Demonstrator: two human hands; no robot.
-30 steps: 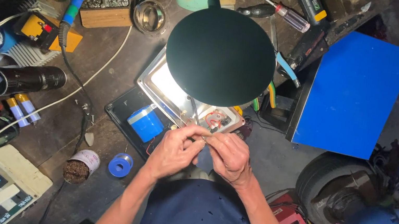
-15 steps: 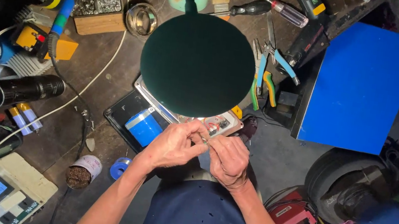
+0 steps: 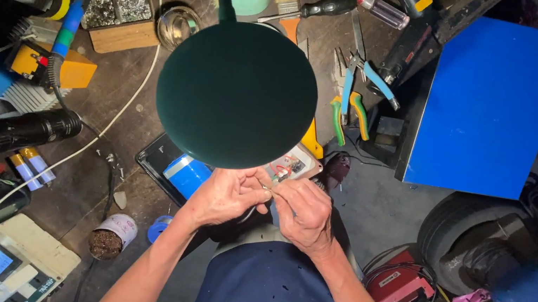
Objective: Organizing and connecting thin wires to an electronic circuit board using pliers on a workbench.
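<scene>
My left hand (image 3: 226,198) and right hand (image 3: 303,209) meet just below the dark green lamp shade (image 3: 236,93), fingertips pinched shut on something tiny and pale between them; I cannot tell what it is. Just beyond my fingers, half hidden by the shade, lies a small circuit board (image 3: 289,168), with a blue cylinder (image 3: 186,174) on the black tray (image 3: 152,160) to its left. The risk I see: the piece is so small that a slack pinch would drop it into the clutter, and the shade blocks my view.
</scene>
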